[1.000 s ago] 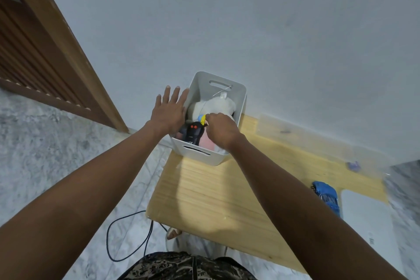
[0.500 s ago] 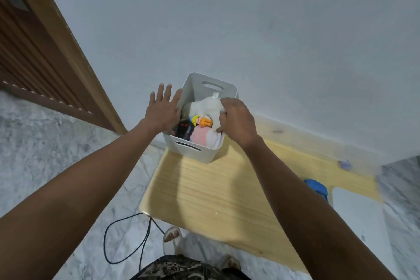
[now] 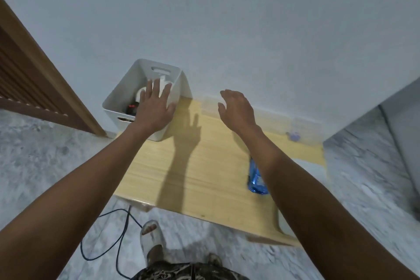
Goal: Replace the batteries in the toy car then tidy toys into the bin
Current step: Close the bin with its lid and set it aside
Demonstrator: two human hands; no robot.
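Our blue plastic toy car [image 3: 255,177] lies on the pale wooden bench [image 3: 204,166], toward its right side and nearer us than the bin. Its long axis runs roughly away from us toward the wall, and our right forearm crosses above it and hides part of its body. From our hands it lies back toward us and to the right: below and behind our right hand [image 3: 236,109], and well apart from our left hand [image 3: 154,109]. We judge the right hand the nearer one for the pickup, though it would have to draw back toward us to reach the car.

The right hand hovers over the bench with fingers loosely bent, holding nothing. The left hand is spread flat with straight fingers above the white plastic bin [image 3: 127,95], which stands at the far left corner of the bench against the wall; whether it touches the rim we cannot tell. Inside the bin we see a white soft toy [image 3: 142,93] and a dark object with red spots [image 3: 133,108].

We can read no brand, label or writing on anything here.
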